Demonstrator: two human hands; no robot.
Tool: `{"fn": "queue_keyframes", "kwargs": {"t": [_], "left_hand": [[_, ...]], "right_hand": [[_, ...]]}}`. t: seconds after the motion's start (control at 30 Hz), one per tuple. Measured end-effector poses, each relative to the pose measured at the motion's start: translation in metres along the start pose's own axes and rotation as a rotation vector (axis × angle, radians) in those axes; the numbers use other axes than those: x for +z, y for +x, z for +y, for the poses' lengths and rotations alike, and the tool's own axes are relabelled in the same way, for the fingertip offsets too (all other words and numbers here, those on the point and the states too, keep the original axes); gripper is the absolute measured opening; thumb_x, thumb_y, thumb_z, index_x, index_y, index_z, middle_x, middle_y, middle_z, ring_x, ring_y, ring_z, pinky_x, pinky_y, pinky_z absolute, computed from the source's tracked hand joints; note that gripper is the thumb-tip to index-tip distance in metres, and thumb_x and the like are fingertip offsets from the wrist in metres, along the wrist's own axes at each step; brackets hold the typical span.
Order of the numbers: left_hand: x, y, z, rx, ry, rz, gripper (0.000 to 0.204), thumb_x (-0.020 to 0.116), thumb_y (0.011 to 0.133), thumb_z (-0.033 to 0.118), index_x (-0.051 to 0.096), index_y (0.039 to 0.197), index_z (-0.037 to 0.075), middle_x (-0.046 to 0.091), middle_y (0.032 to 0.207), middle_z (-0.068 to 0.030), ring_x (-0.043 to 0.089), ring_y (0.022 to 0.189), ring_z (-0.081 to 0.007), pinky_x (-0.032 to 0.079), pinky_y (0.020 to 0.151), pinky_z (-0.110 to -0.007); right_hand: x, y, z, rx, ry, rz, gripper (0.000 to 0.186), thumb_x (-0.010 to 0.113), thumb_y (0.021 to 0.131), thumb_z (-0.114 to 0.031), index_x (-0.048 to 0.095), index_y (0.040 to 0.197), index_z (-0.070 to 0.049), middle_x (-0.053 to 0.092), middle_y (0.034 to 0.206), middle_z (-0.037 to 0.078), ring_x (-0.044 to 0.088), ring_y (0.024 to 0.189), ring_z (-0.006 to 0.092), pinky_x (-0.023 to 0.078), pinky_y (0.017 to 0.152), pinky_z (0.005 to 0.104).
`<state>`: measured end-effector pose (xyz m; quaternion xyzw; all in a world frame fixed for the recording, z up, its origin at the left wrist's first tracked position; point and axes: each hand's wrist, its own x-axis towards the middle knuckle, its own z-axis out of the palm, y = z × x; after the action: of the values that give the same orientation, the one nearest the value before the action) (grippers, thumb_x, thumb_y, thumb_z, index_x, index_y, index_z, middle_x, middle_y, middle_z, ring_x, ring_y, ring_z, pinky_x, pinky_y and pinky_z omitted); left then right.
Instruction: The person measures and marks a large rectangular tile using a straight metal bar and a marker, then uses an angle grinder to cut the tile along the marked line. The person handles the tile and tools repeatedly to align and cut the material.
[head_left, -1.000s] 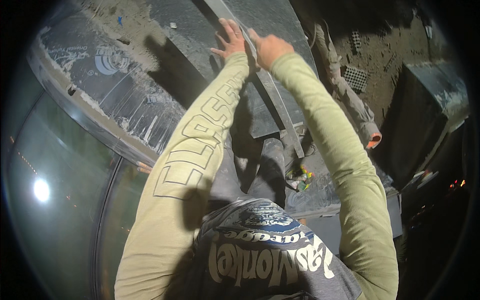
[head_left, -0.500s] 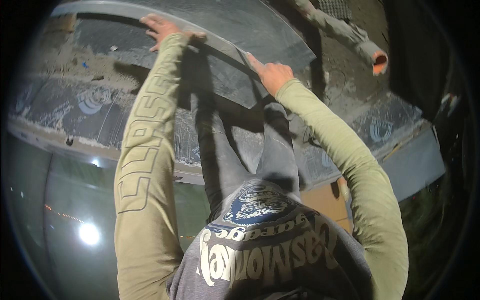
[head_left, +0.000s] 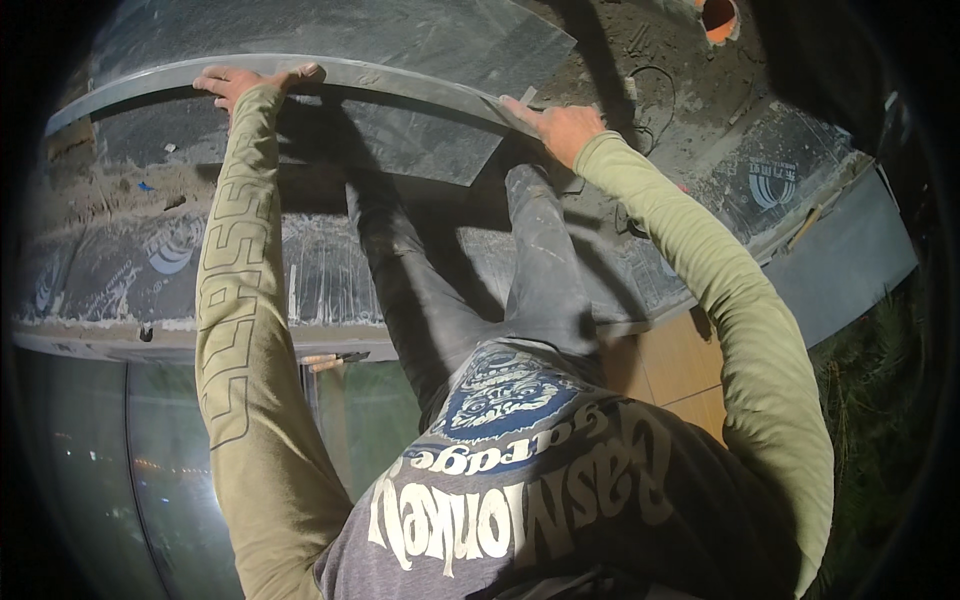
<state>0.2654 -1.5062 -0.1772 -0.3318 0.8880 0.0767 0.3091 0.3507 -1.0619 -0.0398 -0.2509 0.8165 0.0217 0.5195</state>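
Observation:
A long grey metal straightedge point(head_left: 400, 78) stretches across the upper part of the view, bowed by the lens. My left hand point(head_left: 250, 84) grips its near side, thumb to the right and fingers spread to the left. At its right end my right hand point(head_left: 562, 128) has closed on the bar, index finger stretched along it. Beneath the bar lies a dark grey slab point(head_left: 340, 30), its surface showing on both sides. The undersides of the fingers are hidden. My knees rest near the slab's close edge.
Black printed membrane point(head_left: 330, 265) covers the ledge around my legs. An orange pipe end point(head_left: 719, 18) stands at the upper right beside rubble and a thin cable point(head_left: 668, 95). Glass point(head_left: 80, 430) lies lower left, near a wooden-handled tool point(head_left: 325, 361). Brown tiles point(head_left: 675, 360) show lower right.
The view has shifted, and the straightedge now appears more level. Both hands stay at the bar; my left hand appears further left, while my right hand is slightly further right.

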Motion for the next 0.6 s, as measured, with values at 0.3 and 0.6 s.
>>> {"fn": "queue_keyframes", "kwargs": {"t": [0.3, 0.6], "left_hand": [[-0.009, -0.012, 0.001, 0.007, -0.011, 0.017, 0.162, 0.093, 0.048, 0.066, -0.007, 0.158, 0.000, -0.007, 0.166, -0.0232, 0.013, 0.153, -0.0400, 0.029, 0.115, -0.071], [0.011, -0.068, 0.020, 0.046, 0.146, 0.060, 0.135, 0.079, 0.069, 0.071, 0.008, 0.159, 0.000, 0.011, 0.168, -0.0178, 0.016, 0.155, -0.0273, 0.022, 0.119, -0.066]], "right_hand": [[0.042, -0.051, -0.061, 0.006, 0.369, 0.272, 0.082, 0.060, 0.090, -0.008, 0.024, 0.160, -0.032, 0.059, 0.080, 0.009, 0.062, 0.062, 0.0335, 0.053, 0.057, 0.0467], [0.022, 0.000, -0.074, 0.087, 0.341, 0.349, 0.078, 0.057, 0.091, -0.009, 0.029, 0.158, -0.035, 0.060, 0.078, 0.010, 0.065, 0.064, 0.0351, 0.053, 0.060, 0.0505]]}}
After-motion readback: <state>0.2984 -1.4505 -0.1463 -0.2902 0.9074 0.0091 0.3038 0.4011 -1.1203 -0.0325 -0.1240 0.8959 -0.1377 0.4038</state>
